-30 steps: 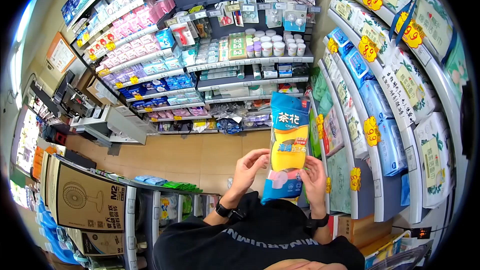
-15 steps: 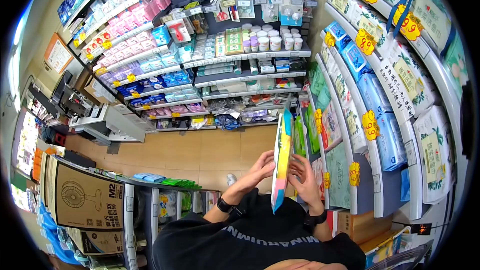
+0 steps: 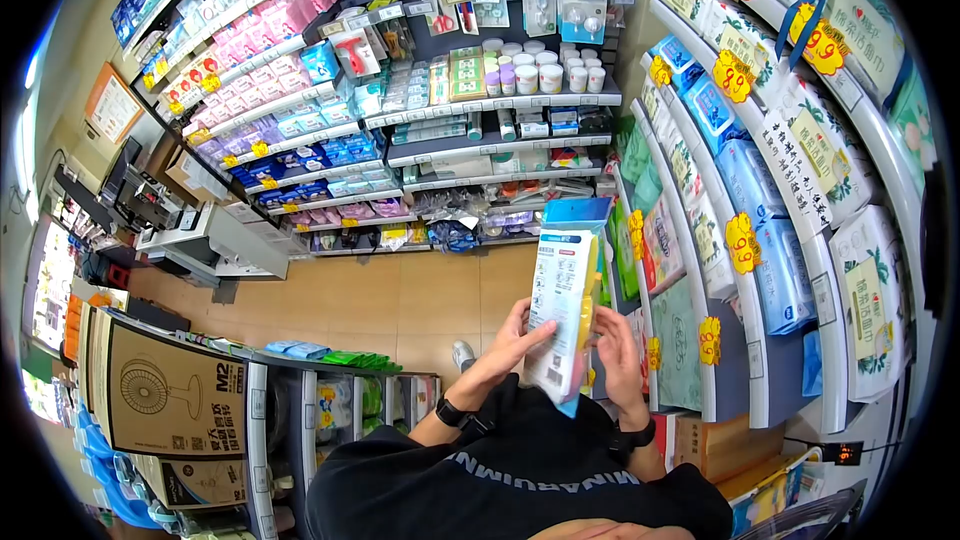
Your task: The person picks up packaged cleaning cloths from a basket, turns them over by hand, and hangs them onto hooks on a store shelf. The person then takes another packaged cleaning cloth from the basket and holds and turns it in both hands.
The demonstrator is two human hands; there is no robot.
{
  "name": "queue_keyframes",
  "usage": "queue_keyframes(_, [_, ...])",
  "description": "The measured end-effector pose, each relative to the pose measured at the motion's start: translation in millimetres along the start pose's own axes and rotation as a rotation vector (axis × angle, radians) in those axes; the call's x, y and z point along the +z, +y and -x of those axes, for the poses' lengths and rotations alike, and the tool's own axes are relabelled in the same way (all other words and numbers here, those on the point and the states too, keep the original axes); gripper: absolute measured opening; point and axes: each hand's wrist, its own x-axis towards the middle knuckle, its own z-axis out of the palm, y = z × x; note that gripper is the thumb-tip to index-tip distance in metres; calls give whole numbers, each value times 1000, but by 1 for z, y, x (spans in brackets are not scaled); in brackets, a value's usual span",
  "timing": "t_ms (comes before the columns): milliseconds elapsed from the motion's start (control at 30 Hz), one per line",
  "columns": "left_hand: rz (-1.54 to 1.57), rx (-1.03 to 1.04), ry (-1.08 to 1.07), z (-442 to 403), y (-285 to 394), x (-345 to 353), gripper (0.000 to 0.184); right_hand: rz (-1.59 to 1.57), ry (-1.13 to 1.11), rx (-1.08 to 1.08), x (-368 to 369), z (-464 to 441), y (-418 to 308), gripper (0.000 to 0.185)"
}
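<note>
In front of my chest stands a flat plastic-wrapped package (image 3: 563,295), its printed white back with small text and a barcode turned partly towards me. Blue shows at its top, with yellow and pink along its right side. My left hand (image 3: 517,342) grips the left edge, thumb lying on the printed panel. On the opposite side, my right hand (image 3: 618,352) has its curved fingers against the right edge; some of them are hidden behind the package. What the package contains cannot be made out.
Shelves of white jars (image 3: 538,78) and small packs run across the front. At right, curved shelves hold tissue packs (image 3: 865,290) and blue packs (image 3: 783,275). A low shelf unit with a fan carton (image 3: 170,395) stands left; tiled floor (image 3: 400,290) lies between.
The package has turned from edge-on to showing its printed white back. Both hands have shifted slightly with it and remain at its two sides.
</note>
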Motion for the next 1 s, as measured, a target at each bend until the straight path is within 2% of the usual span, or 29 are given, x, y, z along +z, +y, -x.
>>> queue_keyframes(100, [34, -45, 51, 4, 11, -1, 67, 63, 60, -74, 1, 1, -5, 53])
queue_keyframes(267, [-16, -16, 87, 7, 9, -11, 45, 58, 94, 25, -7, 1, 2, 49])
queue_keyframes(467, [76, 11, 107, 15, 16, -14, 31, 85, 137, 26, -9, 2, 7, 48])
queue_keyframes(1000, [75, 19, 115, 20, 16, -21, 30, 44, 152, 0, 2, 0, 1, 46])
